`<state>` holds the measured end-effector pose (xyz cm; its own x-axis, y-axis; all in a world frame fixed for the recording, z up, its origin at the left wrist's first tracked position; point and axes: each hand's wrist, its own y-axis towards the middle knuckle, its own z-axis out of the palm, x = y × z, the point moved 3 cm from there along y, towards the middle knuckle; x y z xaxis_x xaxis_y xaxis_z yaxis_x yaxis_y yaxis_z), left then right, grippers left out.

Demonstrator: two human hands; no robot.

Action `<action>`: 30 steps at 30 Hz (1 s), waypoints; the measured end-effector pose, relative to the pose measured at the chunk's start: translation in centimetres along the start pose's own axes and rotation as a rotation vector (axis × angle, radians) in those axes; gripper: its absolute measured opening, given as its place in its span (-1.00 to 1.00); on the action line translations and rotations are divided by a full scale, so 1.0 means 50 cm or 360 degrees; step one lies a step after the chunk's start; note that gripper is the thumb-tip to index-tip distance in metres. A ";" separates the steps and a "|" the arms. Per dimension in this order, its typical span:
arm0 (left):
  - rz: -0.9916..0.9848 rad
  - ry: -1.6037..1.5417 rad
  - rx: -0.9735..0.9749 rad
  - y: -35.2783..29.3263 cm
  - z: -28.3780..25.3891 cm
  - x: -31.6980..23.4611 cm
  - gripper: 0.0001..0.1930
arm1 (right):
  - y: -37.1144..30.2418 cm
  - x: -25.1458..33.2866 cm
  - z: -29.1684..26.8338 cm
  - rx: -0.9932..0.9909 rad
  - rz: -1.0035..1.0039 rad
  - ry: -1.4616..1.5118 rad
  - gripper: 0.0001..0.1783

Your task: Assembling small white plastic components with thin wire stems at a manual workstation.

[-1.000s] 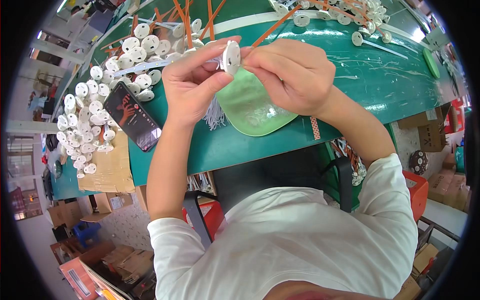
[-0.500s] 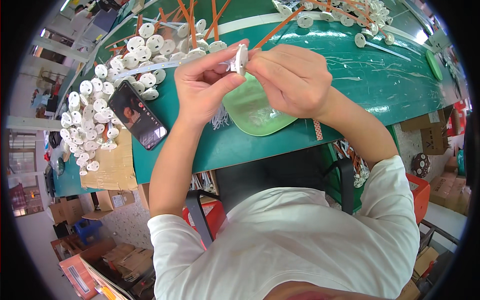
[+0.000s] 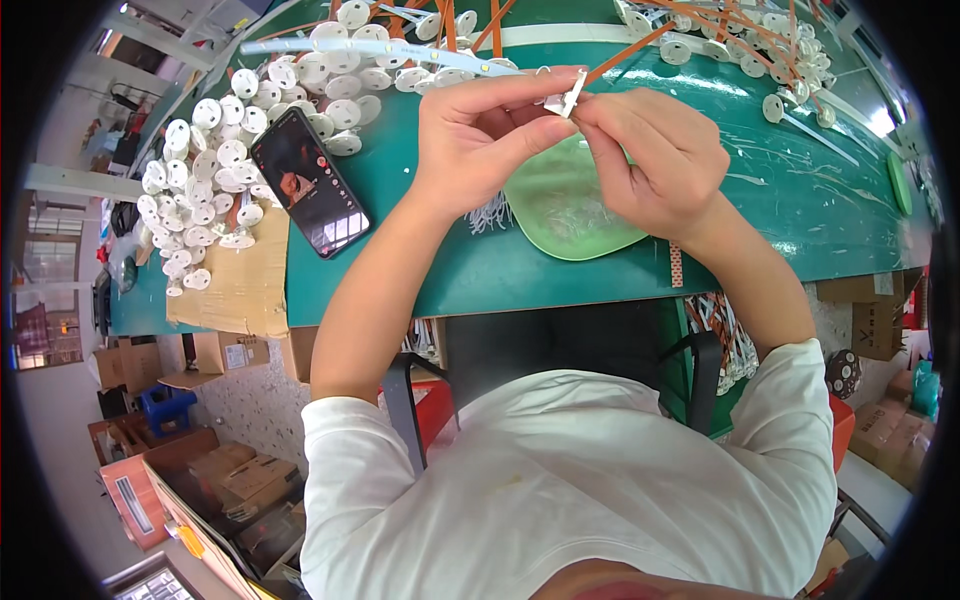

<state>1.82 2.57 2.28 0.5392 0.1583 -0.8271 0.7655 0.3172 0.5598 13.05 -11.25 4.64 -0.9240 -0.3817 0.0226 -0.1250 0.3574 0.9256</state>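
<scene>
Above the light green tray [image 3: 570, 238], my left hand [image 3: 465, 145] pinches a small white round disc piece [image 3: 567, 100] between thumb and fingers. The disc is tilted, seen nearly edge-on. A pale LED strip [image 3: 390, 50] runs leftward from behind my left fingers and seems joined to the disc. My right hand [image 3: 655, 150] is closed, its thumb and fingertips pressed together at the disc's right edge. Whatever lies in those fingertips is too small or hidden to make out. Clear and whitish small bits lie in the tray.
Left of my hands a phone [image 3: 312, 185] with a lit screen rests by a heap of white discs [image 3: 205, 190] on cardboard [image 3: 240, 285]. More discs with orange strips [image 3: 735, 40] lie far right. White threads [image 3: 490, 213] sit beside the tray. A black armrest [image 3: 705, 375] is below the table edge.
The disc has turned from nearly upright to tilted, and the LED strip has swung higher. Both hands appear farther right and slightly higher, partly because the whole view has shifted.
</scene>
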 end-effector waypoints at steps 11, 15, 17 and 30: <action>-0.0044 0.1493 -0.0380 0.019 -0.132 0.028 -0.79 | 0.017 -0.062 -0.008 -0.0007 0.0691 -0.0048 -0.91; -0.0332 0.1097 -0.0494 0.022 -0.155 0.037 -0.77 | 0.002 -0.096 -0.009 -0.0060 0.0987 0.0035 -0.88; -0.0334 0.0952 -0.0470 0.026 -0.147 0.034 -0.76 | -0.012 -0.114 -0.004 -0.0033 0.0958 0.0018 -0.86; -0.0192 0.0646 -0.0322 0.030 -0.143 0.017 -0.66 | -0.059 -0.175 0.013 0.0416 0.0866 -0.0352 -0.80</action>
<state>0.92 9.89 2.06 0.2390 0.4493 -0.8608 0.7089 0.5251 0.4709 21.28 -8.42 1.48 -0.9293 0.0875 0.3587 0.3245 0.6572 0.6803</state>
